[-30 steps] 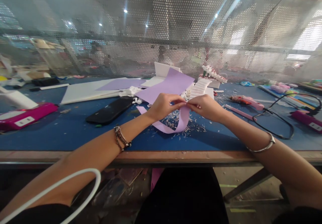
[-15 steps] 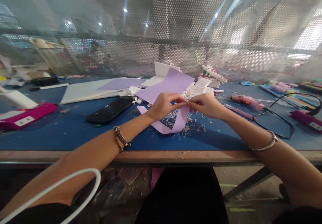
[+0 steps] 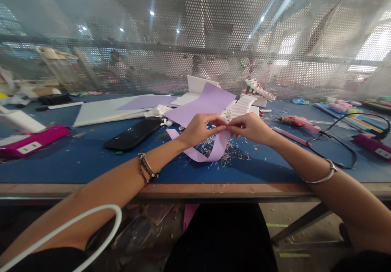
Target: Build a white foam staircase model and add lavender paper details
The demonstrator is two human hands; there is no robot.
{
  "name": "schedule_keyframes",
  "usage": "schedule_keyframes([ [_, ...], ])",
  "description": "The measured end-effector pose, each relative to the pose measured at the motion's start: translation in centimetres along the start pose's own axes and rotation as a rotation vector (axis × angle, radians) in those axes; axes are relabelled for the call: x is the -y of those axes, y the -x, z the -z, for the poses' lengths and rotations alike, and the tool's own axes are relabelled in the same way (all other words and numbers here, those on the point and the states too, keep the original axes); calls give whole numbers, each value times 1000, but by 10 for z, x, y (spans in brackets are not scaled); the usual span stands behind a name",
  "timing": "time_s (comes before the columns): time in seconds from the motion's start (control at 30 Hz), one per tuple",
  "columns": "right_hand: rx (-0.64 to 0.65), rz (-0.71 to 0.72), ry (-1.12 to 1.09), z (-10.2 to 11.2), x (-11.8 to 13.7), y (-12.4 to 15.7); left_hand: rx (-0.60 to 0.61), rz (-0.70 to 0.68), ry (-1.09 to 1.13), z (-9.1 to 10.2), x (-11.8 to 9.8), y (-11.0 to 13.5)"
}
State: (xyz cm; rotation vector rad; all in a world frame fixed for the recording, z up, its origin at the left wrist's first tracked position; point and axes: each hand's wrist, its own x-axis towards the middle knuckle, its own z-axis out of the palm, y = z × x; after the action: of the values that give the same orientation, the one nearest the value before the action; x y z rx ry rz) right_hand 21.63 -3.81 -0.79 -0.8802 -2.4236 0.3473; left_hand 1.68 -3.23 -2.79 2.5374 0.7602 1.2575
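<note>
A strip of purple paper [image 3: 218,149] hangs in a curve from my fingertips, its far end curling up at the left. My left hand [image 3: 202,128] pinches the top end of the strip between thumb and forefinger. Right beside it, my right hand [image 3: 249,128] pinches the same end, and the fingertips of both hands meet there. Small paper shreds [image 3: 224,158] lie scattered on the blue table under the strip. Just behind the hands rests a larger sheet of purple paper [image 3: 206,103].
A black phone [image 3: 132,134] lies left of my hands, with white boards [image 3: 104,110] behind it. Magenta power strips [image 3: 39,141] sit at both sides. To the right are a pink glue gun [image 3: 302,123], a pink stick [image 3: 291,136] and a black cable [image 3: 345,164]. A perforated metal screen [image 3: 171,56] stands behind.
Almost nothing differs. Both hands keep the same pinch on the paper strip, with only a very slight downward shift of the fingertips.
</note>
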Motion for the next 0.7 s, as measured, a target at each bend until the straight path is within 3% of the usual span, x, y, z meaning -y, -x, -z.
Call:
schedule_keyframes([
  [0.17,-49,11,79,-1,3,0,17,75,49,0,3,1],
  [0.5,-4,50,418,-4,3,-3,2,60,-82,0,2,0],
  [0.7,-21,4,475,-4,5,-2,13,65,-99,-1,0,1],
])
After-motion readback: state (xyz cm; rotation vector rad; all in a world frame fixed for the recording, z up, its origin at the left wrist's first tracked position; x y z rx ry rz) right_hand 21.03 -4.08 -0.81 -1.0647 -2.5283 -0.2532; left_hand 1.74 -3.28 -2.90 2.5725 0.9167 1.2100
